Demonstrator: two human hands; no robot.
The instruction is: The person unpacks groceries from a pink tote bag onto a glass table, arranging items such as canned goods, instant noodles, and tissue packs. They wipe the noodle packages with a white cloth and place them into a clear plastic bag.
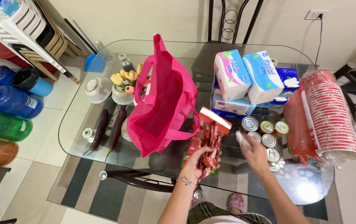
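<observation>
Beside the pink bag (163, 108), left hand (196, 164) clamps a red sachet bundle (209, 143). Right hand (254, 153) closes on a blurred pale item (241, 138) above the cans (265, 135)

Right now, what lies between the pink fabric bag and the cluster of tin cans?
In the head view, the left hand holds red sachet strips there.

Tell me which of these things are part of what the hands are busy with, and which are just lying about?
In hand or right beside it:
- left hand, its grip on the red sachet strips
- right hand, over the tin cans
- pink bag, standing open

Lying about:
- tissue packs
- stacked red paper cups
- two eggplants
- tulips in a vase
- white bowl
- glass table
</observation>
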